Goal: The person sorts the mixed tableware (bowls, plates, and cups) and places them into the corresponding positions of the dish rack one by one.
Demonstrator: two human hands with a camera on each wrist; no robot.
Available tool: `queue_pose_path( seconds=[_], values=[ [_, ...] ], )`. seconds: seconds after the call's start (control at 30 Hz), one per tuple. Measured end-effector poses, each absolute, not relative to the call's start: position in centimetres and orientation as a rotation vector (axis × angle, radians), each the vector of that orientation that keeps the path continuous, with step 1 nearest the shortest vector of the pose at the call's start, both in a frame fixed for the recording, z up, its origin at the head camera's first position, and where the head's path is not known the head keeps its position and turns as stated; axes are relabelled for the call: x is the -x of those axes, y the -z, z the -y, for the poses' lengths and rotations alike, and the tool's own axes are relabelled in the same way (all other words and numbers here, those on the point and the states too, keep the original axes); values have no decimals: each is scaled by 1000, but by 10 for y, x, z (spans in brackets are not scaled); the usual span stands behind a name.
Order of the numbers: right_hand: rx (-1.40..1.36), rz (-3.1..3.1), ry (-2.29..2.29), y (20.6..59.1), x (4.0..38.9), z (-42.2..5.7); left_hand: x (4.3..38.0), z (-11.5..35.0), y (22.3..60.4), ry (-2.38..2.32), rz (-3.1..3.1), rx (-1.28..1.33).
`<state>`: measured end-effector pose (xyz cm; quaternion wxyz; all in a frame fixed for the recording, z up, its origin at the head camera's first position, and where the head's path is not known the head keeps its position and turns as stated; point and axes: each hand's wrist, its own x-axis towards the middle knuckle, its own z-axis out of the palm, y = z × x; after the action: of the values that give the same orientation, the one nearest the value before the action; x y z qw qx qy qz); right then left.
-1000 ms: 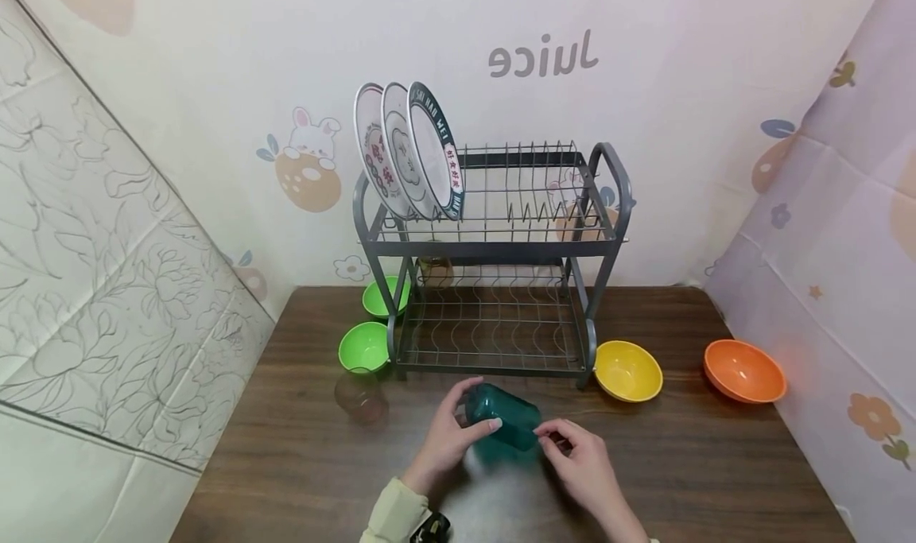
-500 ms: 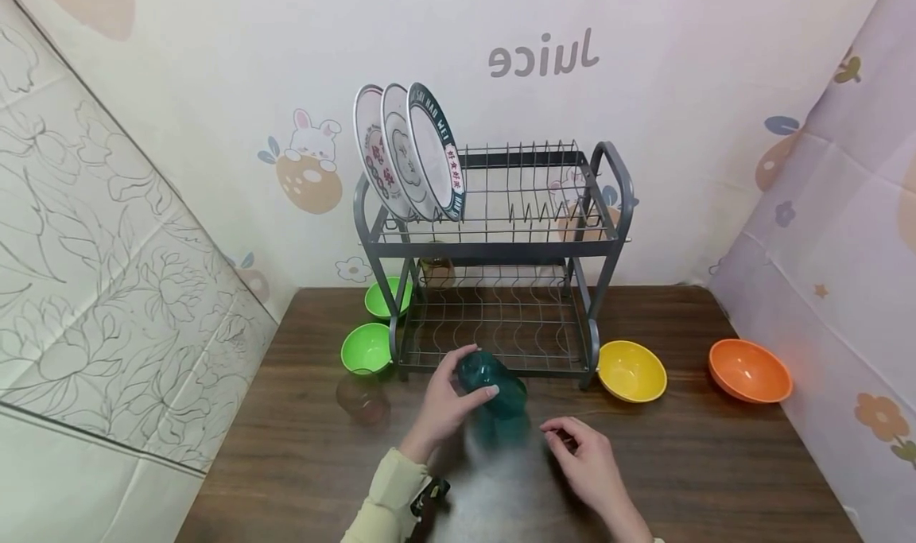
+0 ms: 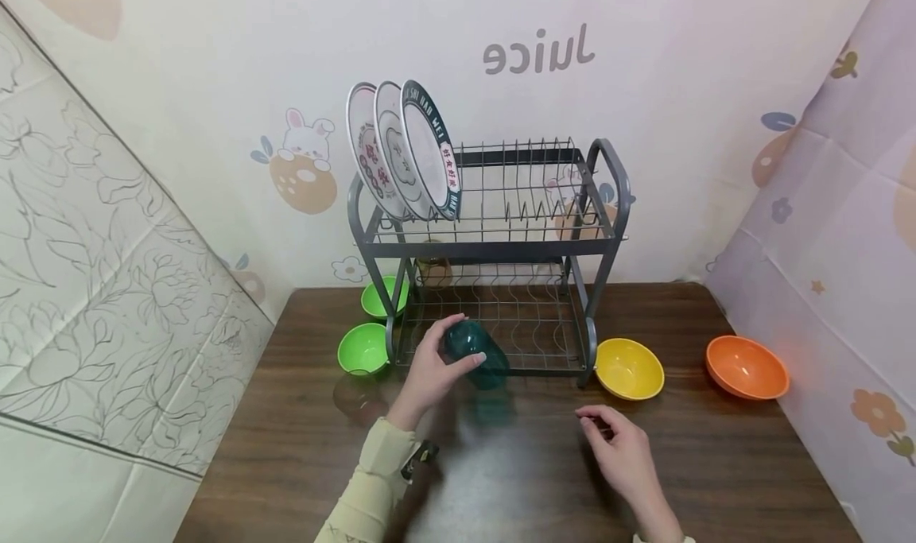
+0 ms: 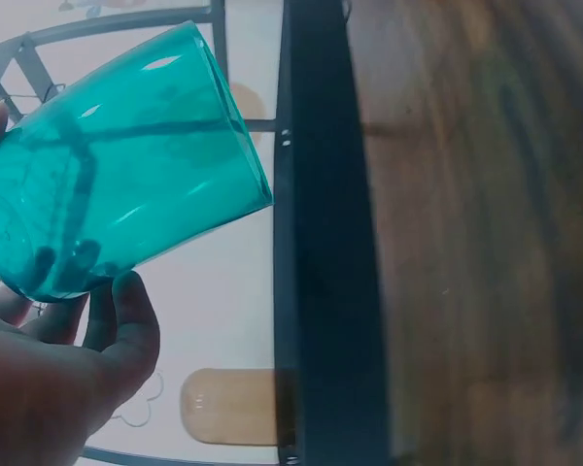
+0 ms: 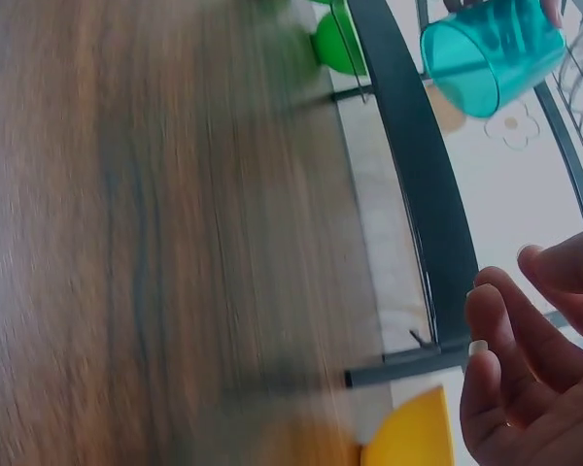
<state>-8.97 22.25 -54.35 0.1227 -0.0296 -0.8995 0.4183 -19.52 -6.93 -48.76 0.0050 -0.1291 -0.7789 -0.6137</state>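
Teal, our cup (image 3: 487, 348) tilts, gripped by our left hand (image 3: 432, 370) before the rack (image 3: 494, 249), long axis slanting from base at ten-thirty to mouth at four-thirty. The left wrist view crops that hand at nine o'clock. Against half a second ago, the cup sits further towards eleven; our relaxed, empty right hand (image 3: 624, 449), towards three.

The head view looks forward and down from above the near side of the table (image 3: 286, 479), taking in the whole rack (image 3: 494, 250). Both wrist views face the rack from close in, rolled sideways opposite ways; they share the cup (image 4: 136, 184), nearer in the left.
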Motion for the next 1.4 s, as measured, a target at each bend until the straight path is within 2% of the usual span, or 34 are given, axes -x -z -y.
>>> queue_pose_path(
  seconds=[0.77, 1.4],
  values=[
    [309, 2661, -1133, 532, 86, -255, 252, 71, 458, 1629, 2505, 514],
    [-13, 2611, -1400, 546, 81, -191, 307, 50, 448, 1360, 2540, 559]
  ],
)
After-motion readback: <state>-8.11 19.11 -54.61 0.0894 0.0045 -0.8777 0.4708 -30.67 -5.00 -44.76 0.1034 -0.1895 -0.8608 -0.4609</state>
